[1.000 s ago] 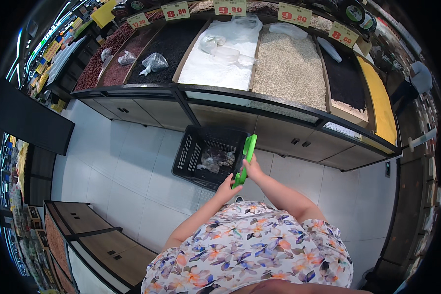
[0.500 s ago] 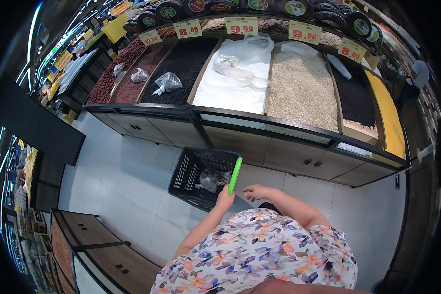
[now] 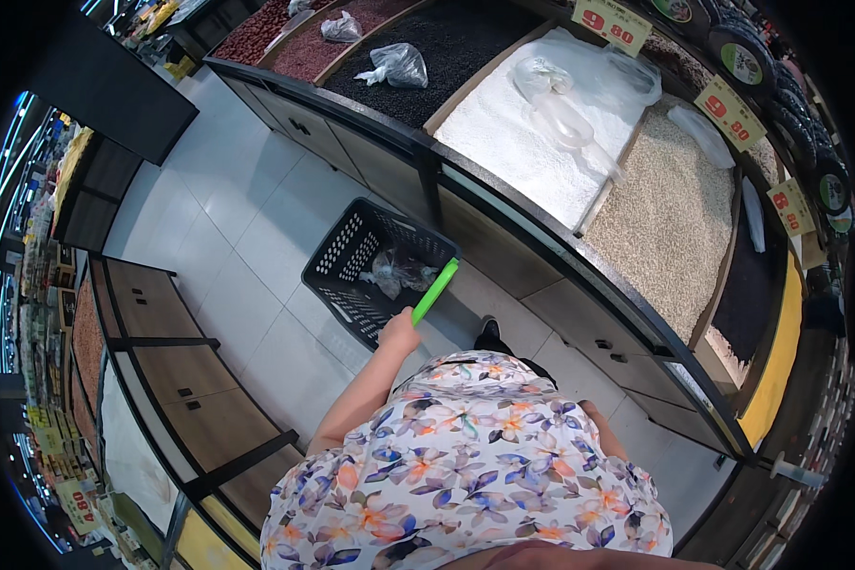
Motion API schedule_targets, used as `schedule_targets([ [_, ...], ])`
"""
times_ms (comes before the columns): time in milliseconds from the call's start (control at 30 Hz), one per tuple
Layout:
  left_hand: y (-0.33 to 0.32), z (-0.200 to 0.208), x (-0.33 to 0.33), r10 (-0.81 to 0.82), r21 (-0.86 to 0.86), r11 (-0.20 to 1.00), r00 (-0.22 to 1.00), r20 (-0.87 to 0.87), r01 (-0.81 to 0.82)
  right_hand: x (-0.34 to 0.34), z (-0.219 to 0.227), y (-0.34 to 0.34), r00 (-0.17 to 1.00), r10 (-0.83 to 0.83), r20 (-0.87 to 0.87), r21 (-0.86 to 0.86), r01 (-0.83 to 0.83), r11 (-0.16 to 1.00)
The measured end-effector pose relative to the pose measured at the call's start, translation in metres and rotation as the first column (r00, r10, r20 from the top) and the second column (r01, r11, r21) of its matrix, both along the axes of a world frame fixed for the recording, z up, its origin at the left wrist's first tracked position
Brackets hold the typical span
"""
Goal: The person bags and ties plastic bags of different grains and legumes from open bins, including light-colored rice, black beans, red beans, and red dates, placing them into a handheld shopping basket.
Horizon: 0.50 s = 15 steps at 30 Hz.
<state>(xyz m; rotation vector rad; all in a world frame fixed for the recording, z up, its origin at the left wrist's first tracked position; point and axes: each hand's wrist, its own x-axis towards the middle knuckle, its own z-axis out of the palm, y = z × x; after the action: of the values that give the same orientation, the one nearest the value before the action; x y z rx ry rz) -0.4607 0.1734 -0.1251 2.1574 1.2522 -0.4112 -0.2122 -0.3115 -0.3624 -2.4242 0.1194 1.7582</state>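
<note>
My left hand [image 3: 401, 332] is closed round the bright green handle [image 3: 435, 292] of a black shopping basket [image 3: 339, 300]. The basket, with holes in its sides, stands on the tiled floor just ahead of me. Inside it lie clear plastic bags [image 3: 398, 272], whose contents are too small to make out. Of my right arm only a piece of forearm [image 3: 602, 429] shows beside the flowered shirt. My right hand itself is hidden from this view.
A long bin counter [image 3: 475, 249] runs along the far and right side, holding dark beans [image 3: 465, 47], white grain [image 3: 489, 122] and beige grain [image 3: 665, 204]. Another counter [image 3: 166, 366] with cupboard doors stands at the left. Pale floor tiles [image 3: 242, 204] lie between them.
The view has turned, so the bin counter now slants down to the right. The basket and my left hand sit a little further left. My right hand has dropped out of view.
</note>
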Motion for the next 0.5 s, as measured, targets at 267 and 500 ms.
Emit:
schedule_targets([
  [267, 0.017, -0.019, 0.02, 0.211, 0.381, 0.895, 0.973, 0.098, -0.232, 0.085, 0.151, 0.192, 0.713, 0.673, 0.195, 0.278, -0.698, 0.659],
  [500, 0.05, -0.031, 0.001, 0.166, 0.499, 0.827, 0.96, 0.224, -0.26, 0.093, 0.297, 0.325, 0.794, 0.578, 0.187, 0.779, -0.478, 0.406],
])
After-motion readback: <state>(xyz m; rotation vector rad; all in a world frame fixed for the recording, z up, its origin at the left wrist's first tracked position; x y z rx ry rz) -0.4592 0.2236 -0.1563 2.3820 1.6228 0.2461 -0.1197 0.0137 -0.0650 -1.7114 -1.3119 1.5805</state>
